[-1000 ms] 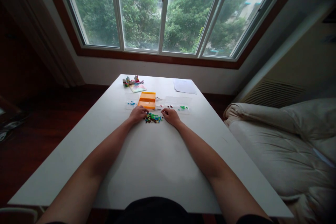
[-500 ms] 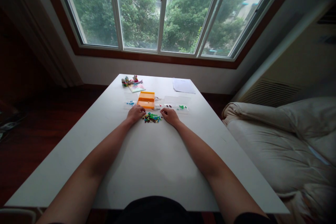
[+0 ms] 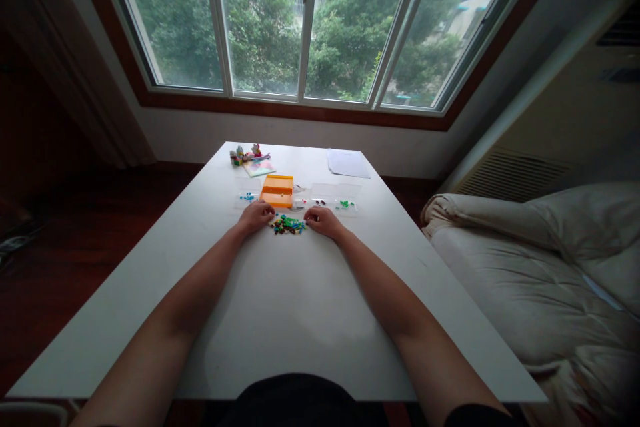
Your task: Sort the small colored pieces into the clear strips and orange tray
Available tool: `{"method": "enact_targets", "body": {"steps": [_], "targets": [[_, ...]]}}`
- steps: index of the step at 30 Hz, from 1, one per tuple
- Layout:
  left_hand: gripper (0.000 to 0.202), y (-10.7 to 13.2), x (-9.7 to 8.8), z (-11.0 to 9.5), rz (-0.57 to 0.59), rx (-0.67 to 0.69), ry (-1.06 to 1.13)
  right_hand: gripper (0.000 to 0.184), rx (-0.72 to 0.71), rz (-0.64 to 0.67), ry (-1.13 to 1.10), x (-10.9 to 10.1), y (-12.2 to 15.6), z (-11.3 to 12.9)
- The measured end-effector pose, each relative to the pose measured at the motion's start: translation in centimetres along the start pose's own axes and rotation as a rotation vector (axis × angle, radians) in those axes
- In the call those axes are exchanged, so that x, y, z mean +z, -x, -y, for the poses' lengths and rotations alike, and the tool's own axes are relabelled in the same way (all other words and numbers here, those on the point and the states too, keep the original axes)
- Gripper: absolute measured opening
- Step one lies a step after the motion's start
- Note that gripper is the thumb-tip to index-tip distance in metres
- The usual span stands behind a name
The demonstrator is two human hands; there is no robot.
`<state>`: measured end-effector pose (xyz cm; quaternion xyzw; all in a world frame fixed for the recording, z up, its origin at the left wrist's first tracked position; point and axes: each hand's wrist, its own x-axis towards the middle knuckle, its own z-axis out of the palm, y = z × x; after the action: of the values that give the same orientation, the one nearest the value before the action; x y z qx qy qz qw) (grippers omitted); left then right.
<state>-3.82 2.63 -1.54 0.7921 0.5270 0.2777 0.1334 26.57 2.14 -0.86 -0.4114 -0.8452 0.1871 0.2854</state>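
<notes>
A small heap of coloured toy bricks (image 3: pixel 289 223) lies on the white table (image 3: pixel 280 320), far out in front of me. My left hand (image 3: pixel 255 216) rests on the table at the heap's left edge, fingers curled down. My right hand (image 3: pixel 323 221) rests at the heap's right edge, fingers curled too. Both hands are small in the picture, so whether they hold a brick is hidden. Just behind the heap stands an orange box (image 3: pixel 278 191).
Clear trays (image 3: pixel 334 197) with a few coloured bits flank the orange box. At the far left of the table are a small built model (image 3: pixel 244 155) and a booklet (image 3: pixel 260 167); a white sheet (image 3: pixel 348 163) lies far right. A padded sofa (image 3: pixel 545 267) stands beside the table's right edge.
Both hands stay beside the brick heap. Only the view has shifted slightly; the left hand's fingers have drawn in a little.
</notes>
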Motion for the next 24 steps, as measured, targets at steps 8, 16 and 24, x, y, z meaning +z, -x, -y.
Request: {"method": "enact_targets", "body": {"steps": [8, 16, 24], "targets": [[0.017, -0.1, 0.0, 0.4, -0.123, -0.008, 0.023, 0.012, -0.043, 0.048, 0.093, -0.1, 0.0, -0.3], [0.026, -0.2, -1.4, 1.5, -0.377, -0.299, 0.157, 0.011, -0.011, -0.114, 0.093, 0.3, 0.1, -0.4], [0.027, -0.4, -2.0, 2.5, -0.339, -0.325, 0.136, 0.014, 0.035, -0.161, 0.074, 0.4, 0.1, -0.1]]}}
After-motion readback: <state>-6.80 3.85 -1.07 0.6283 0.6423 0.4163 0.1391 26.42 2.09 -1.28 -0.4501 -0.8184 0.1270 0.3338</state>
